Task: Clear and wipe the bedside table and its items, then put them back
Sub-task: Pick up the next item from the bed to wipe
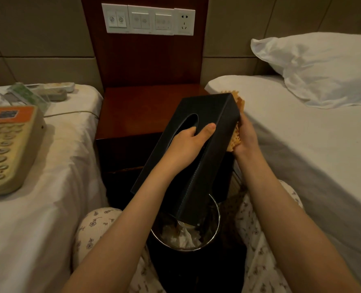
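Over waste bin (214, 210): left hand (188, 142) fingers hooked into tissue box (198, 166) slot; right hand (246, 136) presses orange cloth (234, 137) against box side.

Bare forearms; cream trousers (97, 225) with small floral print.

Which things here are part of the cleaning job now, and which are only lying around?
Part of the job:
- black tissue box, held in left hand
- orange cloth in right hand
- bedside table
- telephone, set on the left bed

Lying about:
- pillow
- waste bin
- wall switches
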`<state>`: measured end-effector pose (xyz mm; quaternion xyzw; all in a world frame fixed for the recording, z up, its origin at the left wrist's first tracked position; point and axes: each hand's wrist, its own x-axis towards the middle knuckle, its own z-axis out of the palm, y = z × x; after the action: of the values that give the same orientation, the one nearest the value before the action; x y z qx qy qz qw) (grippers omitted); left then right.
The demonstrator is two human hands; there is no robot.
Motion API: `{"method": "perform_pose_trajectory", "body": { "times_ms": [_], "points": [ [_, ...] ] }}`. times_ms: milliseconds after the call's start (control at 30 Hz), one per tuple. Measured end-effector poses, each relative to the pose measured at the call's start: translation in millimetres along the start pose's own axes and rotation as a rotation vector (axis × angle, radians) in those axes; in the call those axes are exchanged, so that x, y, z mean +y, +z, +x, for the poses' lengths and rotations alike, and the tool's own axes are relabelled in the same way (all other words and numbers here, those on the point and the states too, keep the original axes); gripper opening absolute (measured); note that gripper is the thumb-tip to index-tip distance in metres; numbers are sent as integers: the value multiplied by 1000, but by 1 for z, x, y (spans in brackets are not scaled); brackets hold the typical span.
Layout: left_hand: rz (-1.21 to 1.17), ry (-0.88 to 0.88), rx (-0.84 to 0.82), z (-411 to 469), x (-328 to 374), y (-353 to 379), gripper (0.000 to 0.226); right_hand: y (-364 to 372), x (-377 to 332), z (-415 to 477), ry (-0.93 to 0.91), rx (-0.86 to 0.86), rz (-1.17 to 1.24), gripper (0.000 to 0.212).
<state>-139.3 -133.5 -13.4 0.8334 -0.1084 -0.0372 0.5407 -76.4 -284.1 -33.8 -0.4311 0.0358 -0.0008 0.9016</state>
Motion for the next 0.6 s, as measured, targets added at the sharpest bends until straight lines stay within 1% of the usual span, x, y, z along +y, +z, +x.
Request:
{"method": "perform_pose_trajectory", "body": {
  "times_ms": [33, 67, 167, 233, 300, 400, 500, 600],
  "points": [
    [12, -11, -3, 1, -1, -1, 69, -1, 0, 0, -5, -1, 28, 45],
    [23, -9, -3, 1, -1, -3, 71, -2, 1, 0, -7, 14, 58, 45],
    [51, 4, 3, 4, -2, -9, 72, -4, 8, -1, -22, 27, 93, 35],
    [55, -7, 35, 7, -3, -13, 72, 0, 12, -2, -32, 64, 116, 34],
    [57, -22, 86, 11, -3, -17, 69, 5, 18, -1, -22, 103, 122, 33],
    [75, -41, 183, 19, 1, -24, 54, 17, 31, -4, 20, 126, 11, 22],
    [91, -53, 286, 25, 5, -32, 51, 36, 41, -18, 67, 59, -59, 25],
    [130, -21, 388, 23, 13, -41, 50, 50, 43, -30, 84, -97, -88, 20]
  ]
}}
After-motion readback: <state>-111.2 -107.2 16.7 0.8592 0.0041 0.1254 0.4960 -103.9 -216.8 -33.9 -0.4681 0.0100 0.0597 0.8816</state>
